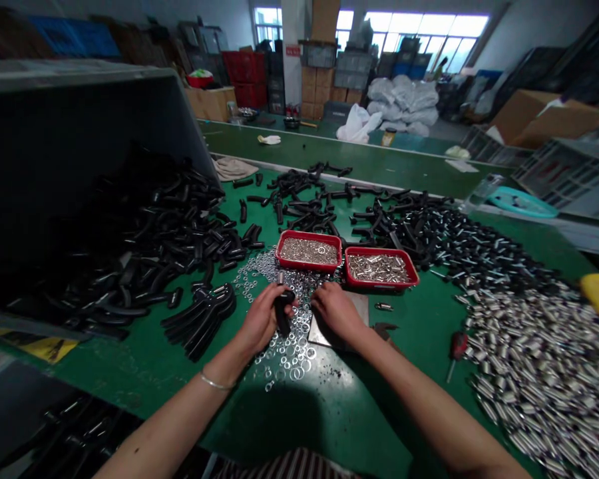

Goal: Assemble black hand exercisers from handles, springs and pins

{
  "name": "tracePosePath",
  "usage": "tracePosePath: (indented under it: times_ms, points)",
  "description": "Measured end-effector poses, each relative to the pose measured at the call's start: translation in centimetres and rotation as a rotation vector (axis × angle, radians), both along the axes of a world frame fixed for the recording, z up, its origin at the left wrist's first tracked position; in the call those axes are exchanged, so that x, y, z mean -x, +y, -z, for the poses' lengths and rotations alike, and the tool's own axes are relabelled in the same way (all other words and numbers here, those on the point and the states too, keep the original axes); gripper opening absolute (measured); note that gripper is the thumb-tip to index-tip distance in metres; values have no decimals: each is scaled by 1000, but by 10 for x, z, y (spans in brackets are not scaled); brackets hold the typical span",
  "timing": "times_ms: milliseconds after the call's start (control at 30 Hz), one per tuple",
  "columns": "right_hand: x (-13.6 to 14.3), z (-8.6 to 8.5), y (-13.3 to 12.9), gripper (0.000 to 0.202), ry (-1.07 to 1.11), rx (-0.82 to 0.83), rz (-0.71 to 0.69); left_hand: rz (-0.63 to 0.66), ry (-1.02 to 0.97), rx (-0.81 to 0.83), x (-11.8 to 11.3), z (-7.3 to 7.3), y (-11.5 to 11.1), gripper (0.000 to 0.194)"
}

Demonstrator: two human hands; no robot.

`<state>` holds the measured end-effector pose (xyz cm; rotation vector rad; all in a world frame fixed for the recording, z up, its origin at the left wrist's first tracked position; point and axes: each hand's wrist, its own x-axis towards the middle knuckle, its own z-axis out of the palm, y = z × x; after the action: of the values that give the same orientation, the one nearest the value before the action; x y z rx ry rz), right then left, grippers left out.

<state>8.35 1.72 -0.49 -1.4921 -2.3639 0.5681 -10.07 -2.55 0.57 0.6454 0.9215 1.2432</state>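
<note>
My left hand (267,315) is closed around a black handle-shaped part (282,313), held roughly upright, with a silvery ribbed piece (281,277) at its top. Below and around it lie loose metal washers (295,359) of several sizes. My right hand (335,307) rests over the left part of a flat metal plate (362,306), its fingers curled down by the washers. What those fingertips hold, if anything, is hidden. Just beyond my hands stand two red trays, one with tiny metal pieces (309,250), the other with small metal pins (379,268).
Black handles spill from a large grey bin (192,113) at left; stacked black parts (199,319) lie nearer. Metal cylinders (544,372) and black-headed bolts (469,233) heap at right. A red screwdriver (458,346), pliers-like tool (385,328) and small metal cylinder (384,307) lie right of centre.
</note>
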Motion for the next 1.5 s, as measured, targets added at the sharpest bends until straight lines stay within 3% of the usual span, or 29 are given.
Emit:
tracePosePath:
  times_ms: [100,233,400,567,767,867,1100,1200,1300,1400,1500]
  points:
    - [31,2,11,21,-160,-21,-30,-76,85,30,28,-2,4,29]
    - [44,4,21,24,-121,7,-28,-99,286,-21,27,8,10,33]
    - [25,5,22,14,42,27,19,-140,449,-127,-3,21,29,32]
    - [-10,9,10,9,316,86,116,-30,601,-361,-21,10,31,29]
    - [-36,16,-17,26,1204,625,138,76,842,-453,-52,4,17,21]
    - [-45,17,-22,28,1330,732,125,93,921,-475,-66,10,17,17]
    - [-68,17,-27,36,1403,893,120,89,981,-465,-83,19,22,15]
    - [-66,14,-34,32,1306,763,199,64,935,-406,-87,17,21,16]
    - [-62,7,-43,18,1025,371,231,75,847,-352,-88,9,18,19]
    - [-61,1,-53,18,674,-31,136,117,724,-330,-84,-4,13,21]
    - [-57,2,-58,31,513,-212,47,153,598,-257,-80,-12,9,22]
